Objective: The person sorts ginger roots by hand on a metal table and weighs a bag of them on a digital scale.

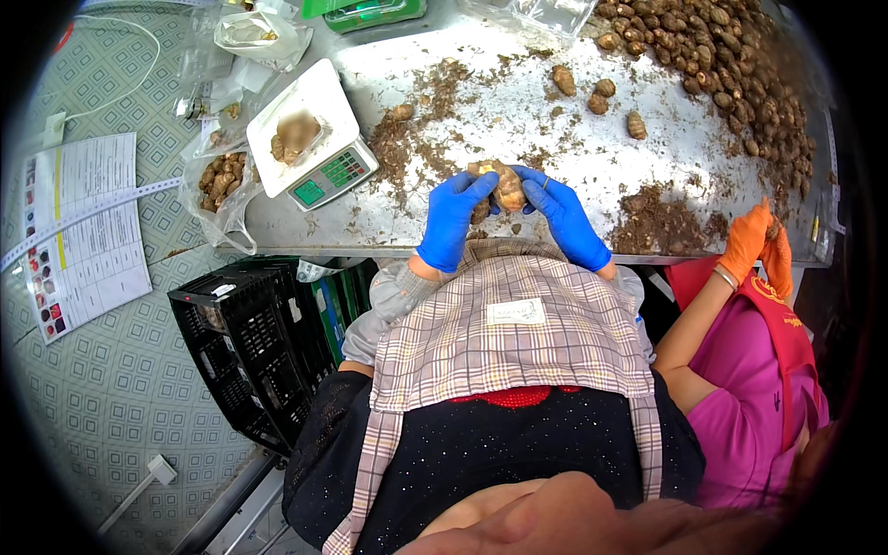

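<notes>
Both my hands wear blue gloves and meet over the near edge of the metal table. My left hand grips brown taro corms, its thumb near a pale, bared patch. My right hand has its fingers on the right side of a ringed taro corm that lies between the two hands. To the left, a white digital scale bears a few corms in clear plastic. Loose corms lie farther back on the table.
A large heap of taro corms covers the right back. A co-worker's orange-gloved hands are at the right edge. Soil crumbs litter the metal. A plastic bag of corms sits left; black crates stand below, and a green container is behind.
</notes>
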Demonstrator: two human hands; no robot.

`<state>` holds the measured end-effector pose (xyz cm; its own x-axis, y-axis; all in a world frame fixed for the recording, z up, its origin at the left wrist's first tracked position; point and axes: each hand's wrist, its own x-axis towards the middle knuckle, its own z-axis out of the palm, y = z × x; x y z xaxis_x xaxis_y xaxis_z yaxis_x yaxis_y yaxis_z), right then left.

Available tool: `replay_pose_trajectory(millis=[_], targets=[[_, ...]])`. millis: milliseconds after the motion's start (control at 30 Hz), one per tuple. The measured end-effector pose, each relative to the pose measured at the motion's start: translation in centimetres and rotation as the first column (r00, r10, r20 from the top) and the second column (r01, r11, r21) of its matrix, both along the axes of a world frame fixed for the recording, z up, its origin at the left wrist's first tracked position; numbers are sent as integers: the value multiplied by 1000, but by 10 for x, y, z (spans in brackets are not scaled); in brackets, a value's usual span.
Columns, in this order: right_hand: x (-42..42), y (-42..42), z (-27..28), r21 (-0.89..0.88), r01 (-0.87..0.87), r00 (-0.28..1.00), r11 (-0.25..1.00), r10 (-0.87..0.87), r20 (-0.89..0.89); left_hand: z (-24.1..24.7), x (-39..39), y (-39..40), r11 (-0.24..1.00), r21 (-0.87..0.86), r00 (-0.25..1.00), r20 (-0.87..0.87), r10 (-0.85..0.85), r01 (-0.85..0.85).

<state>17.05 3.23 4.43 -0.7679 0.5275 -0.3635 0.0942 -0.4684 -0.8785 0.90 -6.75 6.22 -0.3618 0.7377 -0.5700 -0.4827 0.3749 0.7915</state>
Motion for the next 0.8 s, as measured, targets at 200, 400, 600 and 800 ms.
replay_pose_trajectory(millis=[200, 400, 600, 800], targets=[[-7, -1, 1, 58, 31, 994, 998, -37, 104, -21, -6, -7, 996, 65, 996, 65, -63, 58], [-19, -7, 11, 652, -83, 969, 753, -91, 229, -25, -5, -1, 990, 141, 938, 344, -37, -13], [-22, -9, -3, 395, 13, 991, 919, -65, 118, -26, -38, -11, 988, 94, 964, 226, -137, 119], [-11, 2, -15, 237, 145, 984, 961, -166, 71, -10, -161, -29, 954, 79, 857, -421, 296, -290]])
